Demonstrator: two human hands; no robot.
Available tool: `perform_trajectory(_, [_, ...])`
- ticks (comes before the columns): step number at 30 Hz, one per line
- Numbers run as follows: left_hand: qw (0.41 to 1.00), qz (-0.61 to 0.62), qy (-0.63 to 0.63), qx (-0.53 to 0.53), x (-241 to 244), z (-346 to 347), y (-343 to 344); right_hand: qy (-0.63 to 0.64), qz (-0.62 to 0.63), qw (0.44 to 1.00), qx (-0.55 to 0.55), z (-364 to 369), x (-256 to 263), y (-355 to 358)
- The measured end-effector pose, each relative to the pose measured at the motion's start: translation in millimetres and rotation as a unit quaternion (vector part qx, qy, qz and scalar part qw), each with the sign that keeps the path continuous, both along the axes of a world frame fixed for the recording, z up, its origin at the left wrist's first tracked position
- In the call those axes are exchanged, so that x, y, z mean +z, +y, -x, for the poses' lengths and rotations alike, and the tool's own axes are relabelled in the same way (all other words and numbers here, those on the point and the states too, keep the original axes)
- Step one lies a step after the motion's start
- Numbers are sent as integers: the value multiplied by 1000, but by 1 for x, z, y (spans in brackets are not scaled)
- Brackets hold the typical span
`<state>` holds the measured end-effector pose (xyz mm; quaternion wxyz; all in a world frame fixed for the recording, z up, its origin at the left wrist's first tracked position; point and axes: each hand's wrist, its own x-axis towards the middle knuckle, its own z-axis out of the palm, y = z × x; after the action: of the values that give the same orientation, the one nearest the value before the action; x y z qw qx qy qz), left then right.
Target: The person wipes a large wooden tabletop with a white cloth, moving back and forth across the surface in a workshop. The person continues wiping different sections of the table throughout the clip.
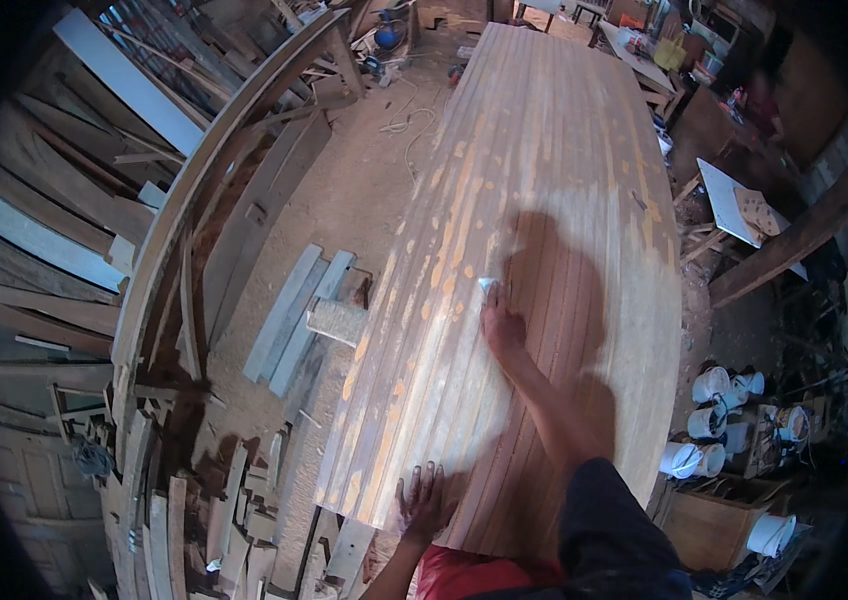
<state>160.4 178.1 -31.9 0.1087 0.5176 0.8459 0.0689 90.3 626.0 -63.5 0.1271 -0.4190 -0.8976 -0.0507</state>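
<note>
A long panel of joined wood strips [469, 390] stretches away from me, dotted with orange-tan filler patches [448, 286]. Over its middle, my right hand [504, 330] grips a small scraper, seemingly a putty knife [487, 283], with its pale blade against the wood. The scraper's handle is mostly hidden by my fingers. My left hand [424, 502] lies palm down on the panel's near edge, fingers spread and holding nothing. A shadow of my head and arm darkens the strips right of centre. Farther up, a small dark object [639, 199] rests on the panel.
Left of the panel, pale timber pieces [285, 307] lie on the dusty floor, near a long wooden frame [168, 217] and stacked boards. A cable [410, 124] loops farther back. To the right are several white buckets [680, 460], a slanted wooden post [791, 232] and a white board [728, 199].
</note>
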Motion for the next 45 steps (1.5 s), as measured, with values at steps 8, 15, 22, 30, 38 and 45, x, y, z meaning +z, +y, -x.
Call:
perform_trajectory(8, [999, -43, 21, 7, -10, -5, -2, -49, 28, 998, 9, 4, 16, 38])
perform_trajectory(15, [999, -32, 23, -5, -4, -4, -1, -6, -22, 999, 27, -13, -16, 4])
perform_trajectory(22, [998, -50, 44, -2, -15, -4, -7, 32, 123, 991, 41, -6, 7, -18])
perform_trajectory(30, [994, -7, 98, -40, -11, 2, -3, -5, -20, 999, 39, -4, 2, -21])
perform_trajectory(38, [994, -57, 96, -16, -11, -2, -2, 89, -52, 988, 117, -12, 5, 4])
perform_trajectory(45, [995, -46, 86, -25, -3, -2, -1, 110, 101, 987, 62, -5, 20, -2])
